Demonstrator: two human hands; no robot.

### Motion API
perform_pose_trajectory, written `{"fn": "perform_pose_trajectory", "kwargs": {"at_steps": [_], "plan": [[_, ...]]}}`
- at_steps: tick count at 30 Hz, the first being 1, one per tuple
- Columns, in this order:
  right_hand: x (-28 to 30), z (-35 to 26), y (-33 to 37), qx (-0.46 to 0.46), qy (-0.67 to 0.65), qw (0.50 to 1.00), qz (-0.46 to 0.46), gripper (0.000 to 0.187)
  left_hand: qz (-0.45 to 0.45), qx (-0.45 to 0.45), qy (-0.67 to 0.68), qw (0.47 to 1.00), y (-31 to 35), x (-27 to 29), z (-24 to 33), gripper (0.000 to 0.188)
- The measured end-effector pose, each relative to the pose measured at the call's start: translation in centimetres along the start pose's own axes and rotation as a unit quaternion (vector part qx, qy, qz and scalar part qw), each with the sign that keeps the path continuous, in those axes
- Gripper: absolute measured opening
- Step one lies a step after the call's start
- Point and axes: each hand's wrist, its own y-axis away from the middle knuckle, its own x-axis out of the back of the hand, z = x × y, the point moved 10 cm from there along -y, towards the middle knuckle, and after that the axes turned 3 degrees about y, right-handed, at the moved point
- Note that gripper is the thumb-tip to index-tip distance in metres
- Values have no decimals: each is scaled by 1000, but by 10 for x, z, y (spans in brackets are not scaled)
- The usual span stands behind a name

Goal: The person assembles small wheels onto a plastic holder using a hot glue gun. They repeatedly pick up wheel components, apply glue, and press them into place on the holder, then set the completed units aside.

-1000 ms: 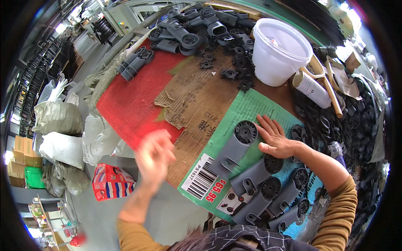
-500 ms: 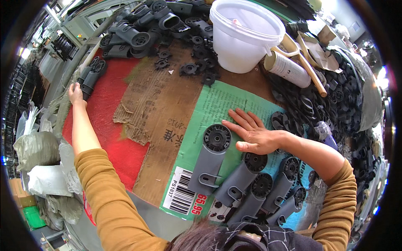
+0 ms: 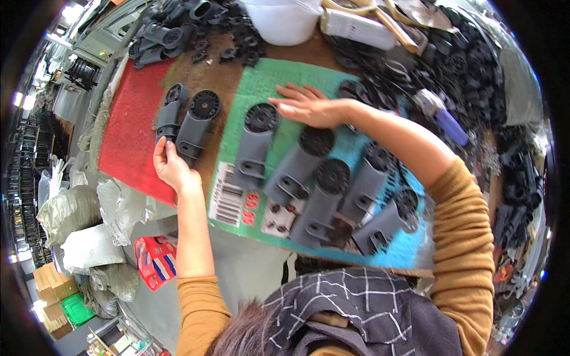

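So we're working at a pretty busy surface (image 3: 321,54). Its left side is showing a red patch (image 3: 127,133), and a printed green-and-blue sheet (image 3: 279,71) is covering the near middle and right. Five gray parts (image 3: 255,151) with round black ends are lying on that sheet in a slanting row, round ends pointing far.

Our left hand (image 3: 174,169) is pinching the near end of another gray tube (image 3: 168,118) between thumb and fingers, closed up snug, over toward the left. A matching tube (image 3: 197,127) is sitting just right of it; we can't tell if the fingers are touching that one too. Our right hand (image 3: 312,108) is lying palm down with fingers stretched out, gripping nothing, right by the far end of the leftmost part in the row.

Along the far edge, a heap of dark parts (image 3: 169,32) is filling the left, a white bucket (image 3: 282,22) is standing in the middle, and a bigger black pile (image 3: 457,65) is spreading down the right.

Off to the left, stuffed sacks (image 3: 92,246) are slumping on the gray floor (image 3: 249,267), with cardboard boxes (image 3: 53,282) and a green bin (image 3: 77,310) sitting nearer us.
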Motion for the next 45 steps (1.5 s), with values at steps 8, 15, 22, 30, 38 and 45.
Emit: {"fn": "perform_pose_trajectory", "kwargs": {"at_steps": [8, 15, 22, 30, 38, 45], "plan": [[90, -33, 119, 55, -158, 949, 269, 64, -120, 185, -22, 975, 90, -5, -12, 21], [-46, -83, 290, 62, 107, 966, 228, 85, -415, -276, -324, 804, 266, -68, 96, 35], [-85, -94, 340, 131, 211, 930, 271, 82, -497, -389, -337, 699, 372, -144, 125, 30], [-105, -39, 452, 71, 144, 975, 152, 78, -698, -195, -214, 654, 543, -201, 52, 67], [63, 113, 502, -100, 263, 789, 546, 8, -696, -197, -239, 647, 589, -232, 22, 79], [105, 187, 465, -176, 245, 833, 463, 9, -665, -191, -213, 690, 573, -262, 26, 60]]}}
